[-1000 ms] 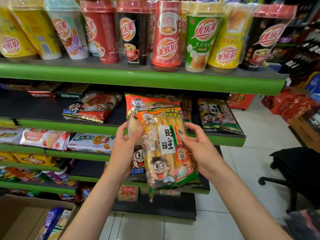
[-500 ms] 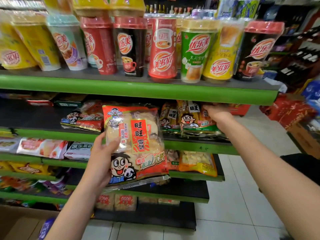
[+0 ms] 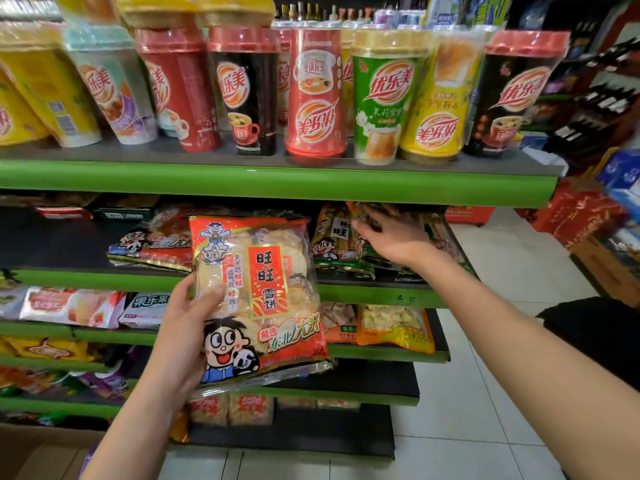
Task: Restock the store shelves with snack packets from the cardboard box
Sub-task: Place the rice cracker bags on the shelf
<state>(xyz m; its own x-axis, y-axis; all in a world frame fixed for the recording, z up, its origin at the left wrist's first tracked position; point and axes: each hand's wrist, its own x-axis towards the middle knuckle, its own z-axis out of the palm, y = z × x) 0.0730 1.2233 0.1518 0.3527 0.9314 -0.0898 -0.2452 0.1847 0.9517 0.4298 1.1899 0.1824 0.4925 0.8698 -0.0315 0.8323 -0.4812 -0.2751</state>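
Observation:
My left hand grips a red rice-cracker packet by its left edge and holds it upright in front of the shelves. My right hand reaches onto the second shelf, fingers curled over the top of a green-edged snack packet that lies among similar packets. To the left on the same shelf lies another red packet. A corner of the cardboard box shows at the bottom left.
The top shelf carries a row of tall drink cups just above my right hand. Lower shelves hold more snack bags. White tile floor lies to the right, with a dark chair and stacked red cartons.
One second ago both hands held two stacked packets. My right hand has carried the green-edged one onto the second shelf and now pushes deeper; my left hand keeps the red one, lifted slightly.

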